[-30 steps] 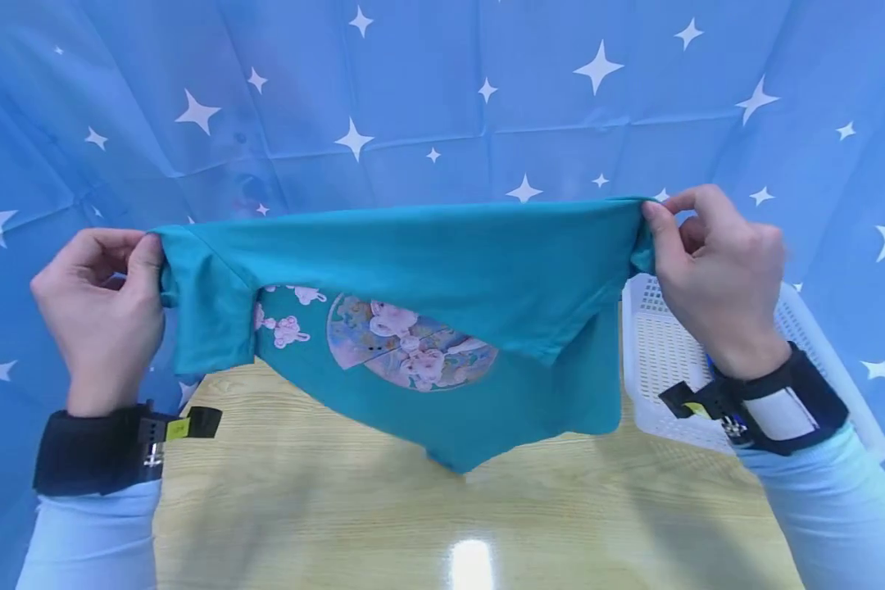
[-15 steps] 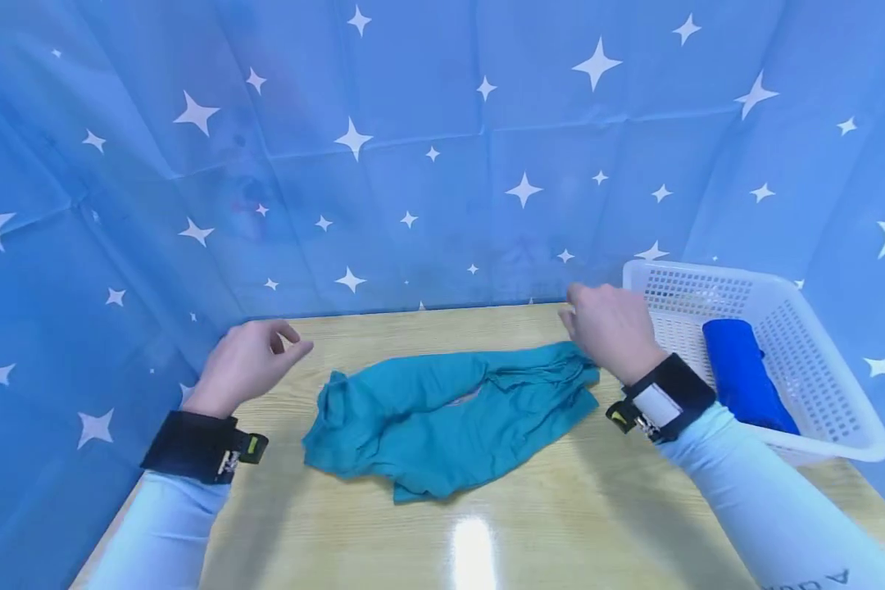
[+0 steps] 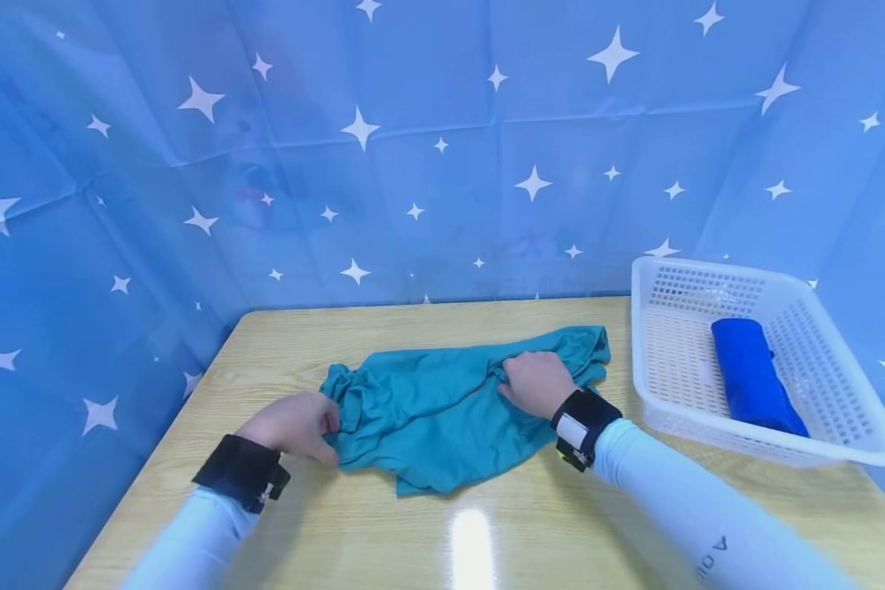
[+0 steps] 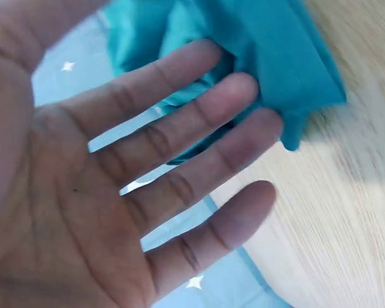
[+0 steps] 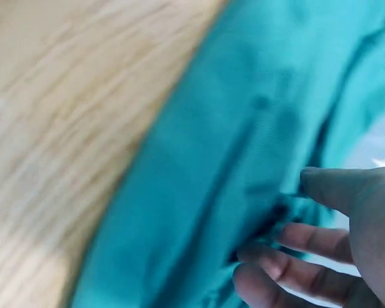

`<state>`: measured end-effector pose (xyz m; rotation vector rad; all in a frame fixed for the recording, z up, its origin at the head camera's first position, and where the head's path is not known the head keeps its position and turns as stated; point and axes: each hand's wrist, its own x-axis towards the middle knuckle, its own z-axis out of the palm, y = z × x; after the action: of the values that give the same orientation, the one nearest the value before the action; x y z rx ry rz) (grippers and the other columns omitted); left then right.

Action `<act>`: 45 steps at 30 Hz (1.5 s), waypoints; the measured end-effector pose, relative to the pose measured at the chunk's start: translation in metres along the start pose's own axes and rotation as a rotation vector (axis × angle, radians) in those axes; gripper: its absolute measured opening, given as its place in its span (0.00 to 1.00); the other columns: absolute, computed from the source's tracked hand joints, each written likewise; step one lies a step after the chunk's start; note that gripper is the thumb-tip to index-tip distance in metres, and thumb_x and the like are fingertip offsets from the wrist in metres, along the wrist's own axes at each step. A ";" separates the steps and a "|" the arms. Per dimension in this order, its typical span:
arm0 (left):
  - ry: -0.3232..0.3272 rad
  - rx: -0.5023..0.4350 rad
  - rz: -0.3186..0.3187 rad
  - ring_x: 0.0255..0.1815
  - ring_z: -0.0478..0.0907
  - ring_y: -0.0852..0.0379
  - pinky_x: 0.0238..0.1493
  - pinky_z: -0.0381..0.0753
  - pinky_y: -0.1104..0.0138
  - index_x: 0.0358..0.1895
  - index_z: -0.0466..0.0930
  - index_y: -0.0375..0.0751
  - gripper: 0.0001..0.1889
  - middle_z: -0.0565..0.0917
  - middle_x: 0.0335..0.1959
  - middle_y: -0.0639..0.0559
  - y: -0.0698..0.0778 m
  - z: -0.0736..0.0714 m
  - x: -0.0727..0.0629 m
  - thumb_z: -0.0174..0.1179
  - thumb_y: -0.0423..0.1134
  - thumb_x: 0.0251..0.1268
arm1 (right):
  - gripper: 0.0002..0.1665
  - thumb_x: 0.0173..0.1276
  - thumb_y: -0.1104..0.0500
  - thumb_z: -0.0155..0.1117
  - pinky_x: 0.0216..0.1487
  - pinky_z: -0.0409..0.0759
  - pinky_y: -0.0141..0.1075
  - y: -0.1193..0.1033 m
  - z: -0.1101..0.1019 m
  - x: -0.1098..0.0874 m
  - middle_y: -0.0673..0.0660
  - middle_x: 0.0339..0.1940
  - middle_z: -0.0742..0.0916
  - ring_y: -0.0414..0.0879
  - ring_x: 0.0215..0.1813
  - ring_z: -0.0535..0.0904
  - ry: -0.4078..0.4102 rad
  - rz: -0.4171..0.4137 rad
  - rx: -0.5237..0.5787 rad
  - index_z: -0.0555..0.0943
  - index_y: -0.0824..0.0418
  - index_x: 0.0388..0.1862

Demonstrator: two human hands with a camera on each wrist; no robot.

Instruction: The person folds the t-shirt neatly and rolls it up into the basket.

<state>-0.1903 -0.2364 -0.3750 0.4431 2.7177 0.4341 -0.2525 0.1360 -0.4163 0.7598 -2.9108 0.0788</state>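
Observation:
A crumpled teal T-shirt (image 3: 442, 418) lies on the wooden table in the head view. My left hand (image 3: 298, 424) is at its left end. In the left wrist view that hand's fingers (image 4: 179, 128) are straight and spread, with the fingertips against the teal cloth (image 4: 289, 58). My right hand (image 3: 538, 383) is over the shirt's right part. Seen from the right wrist, its thumb and fingers (image 5: 308, 269) are loosely bent and apart, touching a fold of the fabric (image 5: 199, 192). The shirt's print is hidden.
To the right stands a white perforated plastic basket (image 3: 678, 414) with a rolled blue cloth (image 3: 755, 377) inside. A blue curtain with white stars (image 3: 428, 164) hangs behind and to the left of the table (image 3: 383, 541).
The T-shirt was held stretched in the air between both hands, then let go onto the table. Both hands have since come down and inward onto the cloth.

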 end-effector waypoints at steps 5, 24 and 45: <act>0.011 0.085 -0.008 0.32 0.73 0.54 0.33 0.76 0.63 0.36 0.84 0.39 0.16 0.80 0.33 0.51 -0.003 0.005 0.002 0.80 0.31 0.42 | 0.12 0.73 0.64 0.64 0.25 0.80 0.44 0.006 0.014 0.006 0.54 0.20 0.84 0.47 0.23 0.79 0.026 0.006 -0.030 0.82 0.60 0.26; 0.367 -0.633 0.019 0.31 0.85 0.54 0.35 0.85 0.64 0.60 0.68 0.29 0.12 0.86 0.33 0.43 -0.040 -0.020 -0.001 0.45 0.34 0.85 | 0.21 0.86 0.49 0.42 0.35 0.88 0.39 0.054 -0.102 -0.043 0.67 0.54 0.88 0.41 0.32 0.90 0.373 0.349 1.027 0.69 0.64 0.64; 0.968 -0.803 0.057 0.19 0.86 0.55 0.20 0.81 0.70 0.53 0.71 0.37 0.12 0.87 0.27 0.41 0.024 -0.011 0.028 0.49 0.43 0.84 | 0.14 0.81 0.61 0.57 0.48 0.74 0.16 0.057 -0.078 -0.048 0.64 0.51 0.91 0.36 0.44 0.86 0.929 0.160 0.619 0.79 0.69 0.56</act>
<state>-0.2131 -0.2078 -0.3652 0.0623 2.9587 2.0873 -0.2298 0.2153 -0.3469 0.3722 -2.0140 1.0629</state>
